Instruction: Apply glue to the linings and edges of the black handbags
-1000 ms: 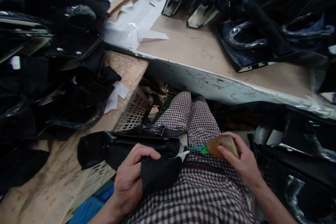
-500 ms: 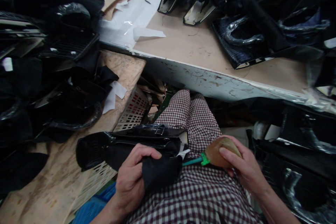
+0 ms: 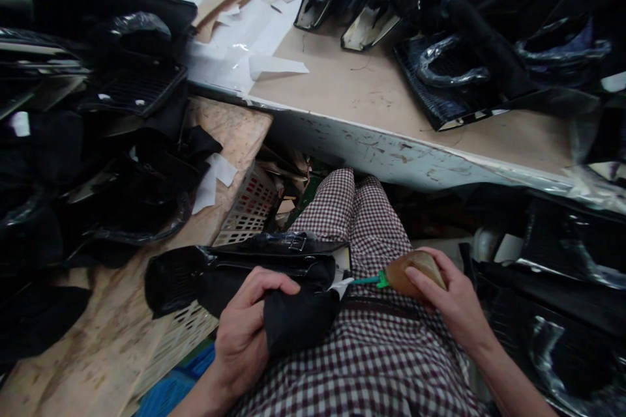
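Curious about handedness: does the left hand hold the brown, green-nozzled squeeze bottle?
No, the right hand holds the bottle; the left hand grips black fabric.

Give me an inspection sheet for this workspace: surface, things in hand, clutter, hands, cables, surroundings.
Surface: tan-topped bench, dark marks on its front.
Things in hand: black bag over the lap; brown squeeze bottle, green nozzle toward the bag, contact unclear.
Clutter: paper scraps; piled black bags.
Hands: left hand grips black fabric; right hand grips the bottle.
Cables: nothing seen.
Surroundings: perforated basket beside wooden table.
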The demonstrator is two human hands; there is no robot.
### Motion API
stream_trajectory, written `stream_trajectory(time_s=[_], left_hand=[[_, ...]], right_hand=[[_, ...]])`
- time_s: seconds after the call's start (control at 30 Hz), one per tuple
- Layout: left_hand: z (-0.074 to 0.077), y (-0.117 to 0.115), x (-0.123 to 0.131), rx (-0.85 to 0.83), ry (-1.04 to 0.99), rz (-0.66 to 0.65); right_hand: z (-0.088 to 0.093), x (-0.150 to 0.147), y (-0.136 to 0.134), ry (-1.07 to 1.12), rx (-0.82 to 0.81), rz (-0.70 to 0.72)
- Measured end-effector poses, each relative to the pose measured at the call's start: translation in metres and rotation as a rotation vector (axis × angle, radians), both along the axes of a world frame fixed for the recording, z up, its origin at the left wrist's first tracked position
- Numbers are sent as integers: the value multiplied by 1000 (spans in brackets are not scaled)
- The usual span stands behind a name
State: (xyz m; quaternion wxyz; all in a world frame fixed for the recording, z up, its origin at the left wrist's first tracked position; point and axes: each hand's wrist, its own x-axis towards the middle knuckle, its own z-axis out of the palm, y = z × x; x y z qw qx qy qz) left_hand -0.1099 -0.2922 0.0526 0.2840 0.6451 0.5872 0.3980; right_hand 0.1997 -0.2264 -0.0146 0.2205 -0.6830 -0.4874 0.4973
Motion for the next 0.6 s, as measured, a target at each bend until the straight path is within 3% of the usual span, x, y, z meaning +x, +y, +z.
stream_trajectory(time_s=[0.1, 0.3, 0.43, 0.6], left_hand=[[2, 2, 2, -2, 2, 2], [2, 2, 1, -12, -9, 11], [0, 2, 0, -22, -16, 10], [-1, 5, 0, -32, 15, 24]], right_hand=[[-8, 2, -1, -56, 70, -2], [-8, 8, -8, 13, 5, 21], [2, 6, -12, 168, -145, -16], [16, -12, -14, 477, -224, -174]])
